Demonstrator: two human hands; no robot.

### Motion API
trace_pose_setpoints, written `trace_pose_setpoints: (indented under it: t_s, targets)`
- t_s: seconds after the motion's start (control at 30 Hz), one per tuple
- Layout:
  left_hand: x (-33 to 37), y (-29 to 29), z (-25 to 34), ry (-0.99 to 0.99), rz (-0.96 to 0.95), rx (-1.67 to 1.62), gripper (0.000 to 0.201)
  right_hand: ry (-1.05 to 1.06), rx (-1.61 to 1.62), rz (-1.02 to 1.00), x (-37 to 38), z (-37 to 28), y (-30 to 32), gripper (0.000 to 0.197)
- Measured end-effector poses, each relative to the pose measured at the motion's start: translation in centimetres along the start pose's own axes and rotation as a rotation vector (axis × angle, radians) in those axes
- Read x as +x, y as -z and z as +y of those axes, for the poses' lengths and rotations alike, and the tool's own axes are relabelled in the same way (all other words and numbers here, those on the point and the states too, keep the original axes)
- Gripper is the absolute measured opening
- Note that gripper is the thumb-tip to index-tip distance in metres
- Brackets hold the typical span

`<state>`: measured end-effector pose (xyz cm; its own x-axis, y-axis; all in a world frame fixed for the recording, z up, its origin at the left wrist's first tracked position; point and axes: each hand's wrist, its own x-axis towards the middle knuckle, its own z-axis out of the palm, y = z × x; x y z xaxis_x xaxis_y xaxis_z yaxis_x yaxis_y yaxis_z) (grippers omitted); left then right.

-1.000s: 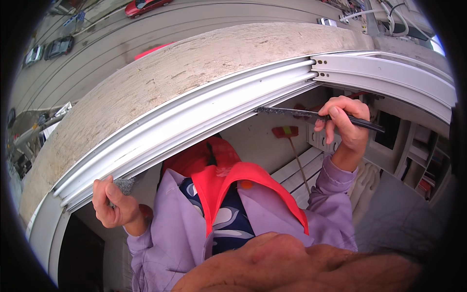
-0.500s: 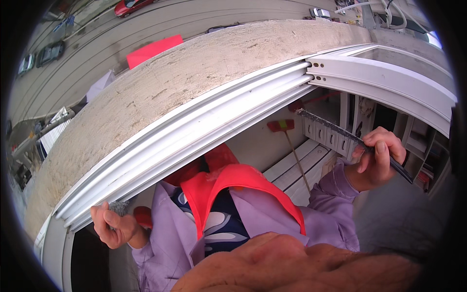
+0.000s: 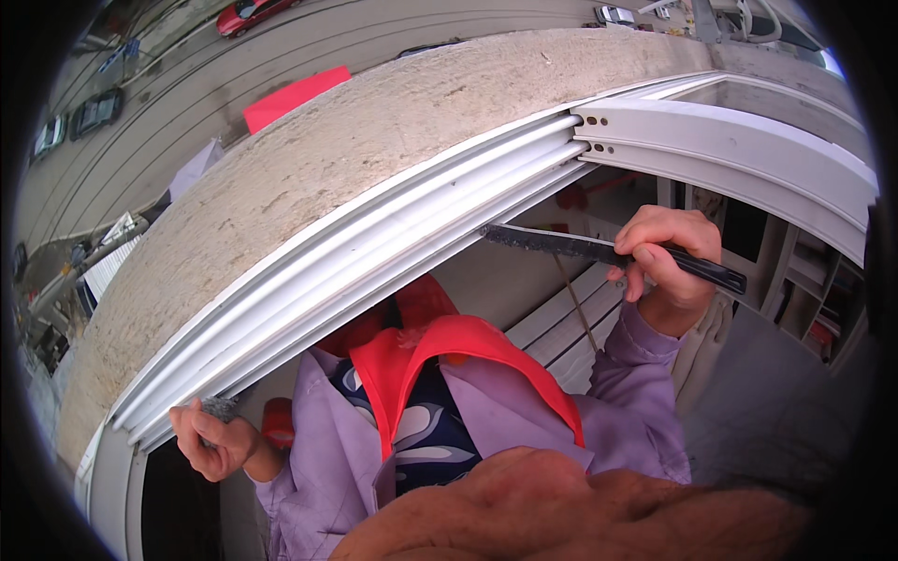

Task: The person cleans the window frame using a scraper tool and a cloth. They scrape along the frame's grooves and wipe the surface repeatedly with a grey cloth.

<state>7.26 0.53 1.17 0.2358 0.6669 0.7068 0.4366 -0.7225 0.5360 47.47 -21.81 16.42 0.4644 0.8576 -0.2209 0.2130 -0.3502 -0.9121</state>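
Track (image 3: 355,260) before ledge (image 3: 337,154); road (image 3: 374,33) beyond

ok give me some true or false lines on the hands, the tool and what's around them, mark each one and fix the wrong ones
1. The right hand grips a long black tool. True.
2. The tool's tip points away from the white window track. False: it is at the track's inner edge.
3. A red car is on the road beyond the concrete ledge. True.
4. The left hand lies flat on the ledge. False: it is curled near the track's left end, with a grey fuzzy clump beside it.
5. The sleeves are lilac. True.
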Motion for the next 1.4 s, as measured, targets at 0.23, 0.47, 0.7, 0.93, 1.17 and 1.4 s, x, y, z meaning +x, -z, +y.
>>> trace_pose_setpoints:
  t_s: [0.23,0.47,0.7,0.93,1.17,1.4]
  targets:
    - [0.0,0.2,0.0,0.036,-0.003,-0.027,0.01,-0.332,-0.003,0.113,0.3,-0.9,1.7,0.012]
    - [-0.3,0.3,-0.3,0.001,0.008,0.093,0.01,-0.258,-0.369,0.399,-1.9,-2.6,1.5,0.011]
    - [-1.0,1.0,-0.9,0.009,0.035,0.167,0.011,0.019,-0.132,0.271,-2.9,-2.2,1.0,0.013]
    - [-0.9,0.7,-0.8,0.034,0.066,0.162,0.01,-0.157,0.046,0.237,-1.5,-0.2,0.8,0.01]
    - [-1.0,0.9,-0.9,0.019,0.043,0.147,0.009,-0.101,-0.175,0.522,-3.8,-2.1,2.5,0.014]
    - [-0.8,0.5,-0.7,0.033,0.051,0.129,0.01,0.037,-0.013,0.234,-2.0,-0.4,-0.3,0.009]
